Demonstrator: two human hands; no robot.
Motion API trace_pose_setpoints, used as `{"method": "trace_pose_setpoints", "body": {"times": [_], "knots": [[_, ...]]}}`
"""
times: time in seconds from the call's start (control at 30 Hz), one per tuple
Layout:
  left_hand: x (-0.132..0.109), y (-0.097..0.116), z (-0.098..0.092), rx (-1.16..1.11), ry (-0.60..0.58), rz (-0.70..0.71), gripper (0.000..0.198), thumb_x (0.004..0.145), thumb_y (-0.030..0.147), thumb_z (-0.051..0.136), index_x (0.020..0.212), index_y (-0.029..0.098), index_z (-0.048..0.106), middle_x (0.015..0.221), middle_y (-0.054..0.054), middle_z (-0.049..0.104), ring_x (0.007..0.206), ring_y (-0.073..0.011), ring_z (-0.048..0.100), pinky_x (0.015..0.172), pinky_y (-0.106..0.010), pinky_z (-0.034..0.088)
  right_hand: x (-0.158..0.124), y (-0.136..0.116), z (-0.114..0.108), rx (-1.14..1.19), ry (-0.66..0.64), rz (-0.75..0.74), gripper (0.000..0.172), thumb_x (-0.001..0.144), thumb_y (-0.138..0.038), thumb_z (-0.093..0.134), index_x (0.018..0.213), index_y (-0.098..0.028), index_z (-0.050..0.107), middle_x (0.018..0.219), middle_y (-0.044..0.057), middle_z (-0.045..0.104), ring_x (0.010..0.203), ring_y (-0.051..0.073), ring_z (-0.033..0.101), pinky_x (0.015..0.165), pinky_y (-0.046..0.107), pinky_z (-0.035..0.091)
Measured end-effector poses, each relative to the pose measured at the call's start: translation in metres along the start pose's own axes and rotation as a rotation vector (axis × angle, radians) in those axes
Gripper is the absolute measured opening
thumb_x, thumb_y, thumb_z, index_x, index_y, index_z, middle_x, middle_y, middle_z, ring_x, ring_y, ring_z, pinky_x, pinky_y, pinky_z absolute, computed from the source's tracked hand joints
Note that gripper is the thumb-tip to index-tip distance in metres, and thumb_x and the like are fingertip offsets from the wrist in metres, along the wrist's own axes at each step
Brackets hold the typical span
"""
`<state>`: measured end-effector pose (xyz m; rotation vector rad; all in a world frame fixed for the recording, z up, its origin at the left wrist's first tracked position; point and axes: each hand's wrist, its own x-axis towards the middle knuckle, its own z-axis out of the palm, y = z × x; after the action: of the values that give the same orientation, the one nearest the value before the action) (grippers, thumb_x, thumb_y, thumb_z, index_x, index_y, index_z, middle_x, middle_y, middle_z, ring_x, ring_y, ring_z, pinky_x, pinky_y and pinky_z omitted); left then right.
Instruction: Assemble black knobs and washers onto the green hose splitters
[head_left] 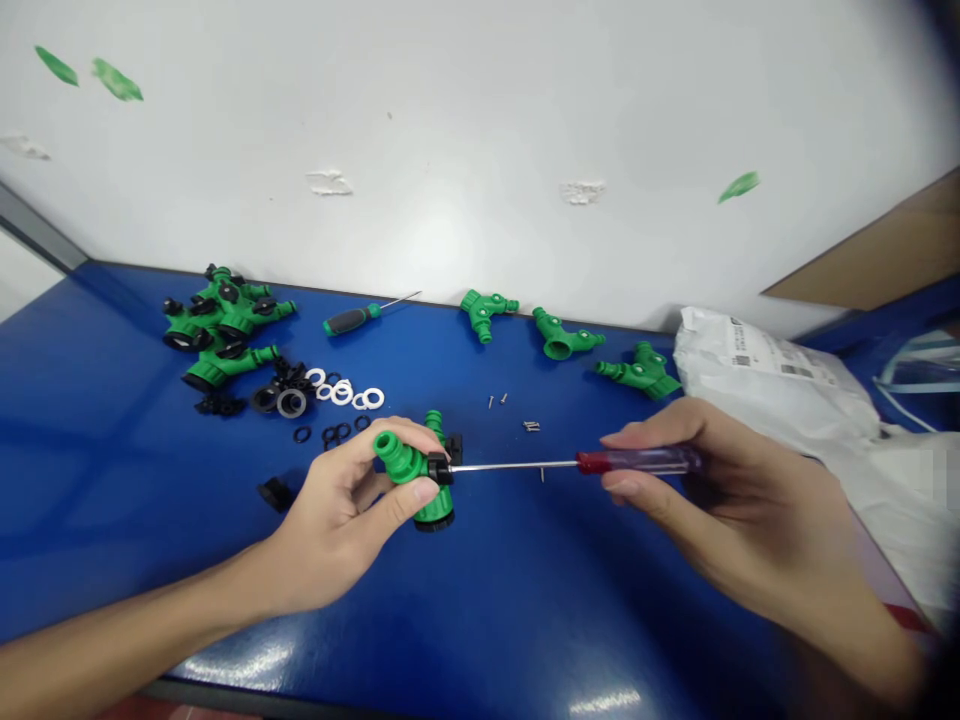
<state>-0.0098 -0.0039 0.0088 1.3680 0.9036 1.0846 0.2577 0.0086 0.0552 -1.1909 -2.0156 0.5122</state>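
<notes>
Near the middle of the blue table (525, 610), the left hand (337, 510) is closed around a green Y-shaped connector (409, 468), thumb and fingers clamped on its body. The right hand (720, 500) pinches the red handle of a screwdriver (600, 462), whose tip meets a black knob (439, 468) on the connector's right side. The fitting looks like light, stiff moulded plastic, probably smooth enough to twist in the grip, so holding it across the thick body between the branches seems firmest. Just beyond lie small screws (531, 426), with white washers (345, 392) to the left. Farther back sit a pile of connectors (221, 325), a green-handled screwdriver (356, 319) and, to the right, a plastic bag (765, 380).
</notes>
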Motion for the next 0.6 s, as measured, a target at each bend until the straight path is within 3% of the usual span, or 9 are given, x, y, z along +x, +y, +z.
{"method": "trace_pose_setpoints", "body": {"times": [0.13, 0.27, 0.33, 0.43, 0.53, 0.6], "knots": [[0.0002, -0.0006, 0.0006, -0.008, -0.019, 0.016, 0.010, 0.090, 0.020, 0.064, 0.100, 0.020, 0.066, 0.100, -0.004, 0.061, 0.091, -0.0133, 0.060, 0.078, -0.022, 0.054, -0.0002, -0.0004, -0.0006, -0.038, -0.035, -0.020, 0.026, 0.099, -0.039, 0.051, 0.078, -0.026, 0.058, 0.051, -0.007, 0.057, 0.036, 0.008, 0.048, 0.035, 0.018, 0.037], [0.0011, -0.0030, 0.0005, -0.006, 0.019, -0.006, 0.011, 0.089, 0.022, 0.066, 0.100, 0.020, 0.066, 0.096, -0.003, 0.061, 0.086, -0.0129, 0.059, 0.074, -0.021, 0.054, -0.0012, -0.0030, -0.0016, 0.003, -0.073, 0.001, 0.013, 0.098, -0.038, 0.050, 0.104, -0.029, 0.057, 0.081, -0.001, 0.066, 0.063, 0.012, 0.065, 0.055, 0.020, 0.053], [0.0010, -0.0031, 0.0005, -0.006, 0.025, -0.002, 0.011, 0.089, 0.022, 0.066, 0.100, 0.020, 0.066, 0.097, -0.003, 0.061, 0.087, -0.0132, 0.059, 0.075, -0.022, 0.054, -0.0011, -0.0026, -0.0020, 0.002, -0.071, -0.008, 0.010, 0.095, -0.035, 0.058, 0.103, -0.030, 0.056, 0.085, -0.001, 0.067, 0.068, 0.013, 0.066, 0.058, 0.019, 0.054], [-0.0002, -0.0015, 0.0007, -0.008, 0.009, 0.018, 0.011, 0.089, 0.020, 0.065, 0.100, 0.020, 0.067, 0.099, -0.004, 0.062, 0.090, -0.0134, 0.060, 0.077, -0.021, 0.054, 0.0006, 0.0000, -0.0014, -0.057, -0.050, -0.065, 0.006, 0.093, -0.032, 0.061, 0.089, -0.028, 0.059, 0.071, -0.005, 0.063, 0.055, 0.010, 0.057, 0.048, 0.019, 0.045], [-0.0011, 0.0002, 0.0009, -0.010, -0.012, 0.035, 0.012, 0.089, 0.017, 0.065, 0.100, 0.020, 0.067, 0.099, -0.003, 0.062, 0.094, -0.0129, 0.061, 0.080, -0.020, 0.053, 0.0022, 0.0010, 0.0000, -0.065, -0.075, -0.107, 0.030, 0.100, -0.028, 0.048, 0.070, -0.024, 0.052, 0.051, -0.007, 0.045, 0.041, 0.008, 0.038, 0.040, 0.022, 0.031], [-0.0008, 0.0003, 0.0008, -0.012, -0.010, 0.033, 0.011, 0.089, 0.017, 0.065, 0.100, 0.020, 0.067, 0.099, -0.003, 0.062, 0.094, -0.0126, 0.061, 0.080, -0.019, 0.053, 0.0022, -0.0001, 0.0006, -0.037, -0.110, -0.104, 0.028, 0.102, -0.028, 0.043, 0.076, -0.025, 0.054, 0.052, -0.007, 0.045, 0.041, 0.008, 0.040, 0.041, 0.020, 0.033]]}}
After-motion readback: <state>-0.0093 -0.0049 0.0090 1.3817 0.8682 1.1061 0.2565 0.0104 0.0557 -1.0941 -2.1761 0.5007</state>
